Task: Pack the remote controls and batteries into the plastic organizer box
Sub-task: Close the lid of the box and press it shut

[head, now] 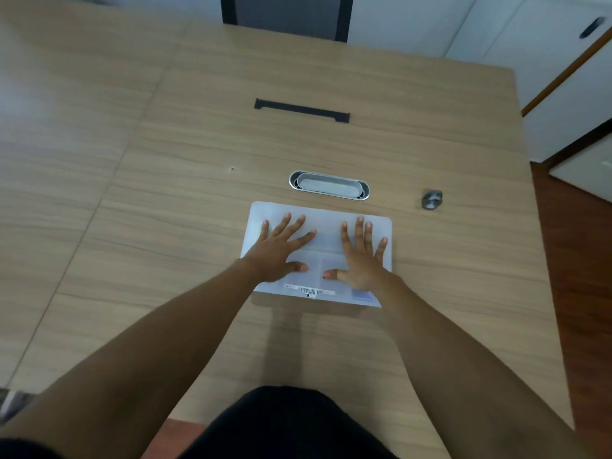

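Observation:
A translucent white plastic organizer box [326, 233] lies flat on the wooden table [198, 160] in front of me, its lid down. A barcode sticker shows near its front edge. My left hand [281, 250] rests palm down on the left half of the lid, fingers spread. On the right half lies my right hand [362, 256], also flat with fingers apart. Neither hand holds anything. No remote controls or batteries are visible; what is inside the box cannot be made out through the lid.
A silver oval cable grommet [329, 185] is set in the table just beyond the box. A small grey metal object [431, 199] sits to the right. Further back is a black slot [302, 110], then a dark chair [286, 14]. White cabinets [546, 61] stand right.

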